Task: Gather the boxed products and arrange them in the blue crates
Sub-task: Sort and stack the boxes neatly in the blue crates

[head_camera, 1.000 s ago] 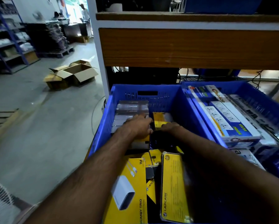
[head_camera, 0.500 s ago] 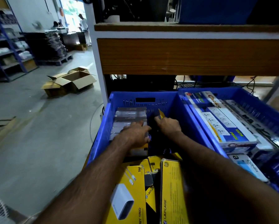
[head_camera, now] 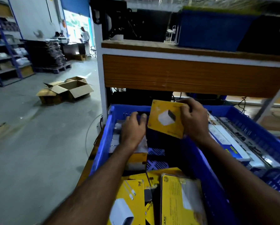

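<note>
Now right hand [head_camera: 194, 122] grips yellow box [head_camera: 166, 120]; left hand [head_camera: 132, 129] seemingly steadies stack [head_camera: 129, 143].

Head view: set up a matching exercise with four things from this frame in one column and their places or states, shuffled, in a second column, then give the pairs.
Things
1. right hand
2. left hand
3. open cardboard box
4. long white and blue boxes

Places or states
A. lying in the right-hand blue crate
B. on the concrete floor, flaps spread
C. holding a yellow box raised over the crate
D. resting on a row of grey boxes in the near crate

Pairs: 1-C, 2-D, 3-B, 4-A
</note>
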The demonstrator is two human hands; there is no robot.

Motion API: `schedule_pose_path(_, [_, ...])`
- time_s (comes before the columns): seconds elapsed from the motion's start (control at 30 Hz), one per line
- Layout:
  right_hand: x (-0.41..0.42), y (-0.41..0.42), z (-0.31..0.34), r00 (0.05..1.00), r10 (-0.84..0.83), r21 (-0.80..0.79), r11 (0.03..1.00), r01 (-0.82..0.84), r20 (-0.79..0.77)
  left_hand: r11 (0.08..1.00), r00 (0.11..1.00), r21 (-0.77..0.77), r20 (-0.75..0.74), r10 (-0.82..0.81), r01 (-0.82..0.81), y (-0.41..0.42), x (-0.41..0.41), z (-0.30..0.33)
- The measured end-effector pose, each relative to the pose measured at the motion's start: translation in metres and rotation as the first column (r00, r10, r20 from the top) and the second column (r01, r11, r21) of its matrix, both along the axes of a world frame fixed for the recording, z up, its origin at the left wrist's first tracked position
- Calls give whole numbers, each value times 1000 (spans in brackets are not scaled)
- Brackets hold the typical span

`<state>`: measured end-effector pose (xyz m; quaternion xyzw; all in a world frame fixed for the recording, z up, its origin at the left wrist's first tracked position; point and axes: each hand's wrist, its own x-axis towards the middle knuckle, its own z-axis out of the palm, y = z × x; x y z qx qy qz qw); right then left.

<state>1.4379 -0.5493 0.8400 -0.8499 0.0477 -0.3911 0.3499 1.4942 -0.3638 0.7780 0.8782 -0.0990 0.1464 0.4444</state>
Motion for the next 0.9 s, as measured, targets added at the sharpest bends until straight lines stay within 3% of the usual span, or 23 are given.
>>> schedule_pose_path(0.07, [-13, -2, 8, 986, 116, 285, 948, -145, 118, 901, 992, -427, -62, -108, 72, 2, -1, 12])
schedule_pose_path(0.13, [-23, 1, 9, 974, 172, 472, 853, -222, 148, 762, 962, -630, -90, -258, 146, 4, -7, 25])
schedule_pose_path(0.3, [-33, 6, 0, 981, 159, 587, 786, -194, 113, 732, 906, -565, 68, -417, 380, 1, -26, 37])
schedule_pose_path(0.53, [-37, 5, -9, 970, 231, 615, 755, -228, 77, 709, 884, -571, 65, -463, 413, 7, -19, 32])
schedule_pose_path(0.77, [-36, 9, -9, 952, 271, 580, 757, -300, 139, 717, 883, -602, -41, -467, 351, 17, -22, 38])
schedule_pose_path(0.9, [-36, 10, -16, 948, 291, 623, 720, -306, 129, 656, 760, -694, -245, -602, 297, 16, -20, 36])
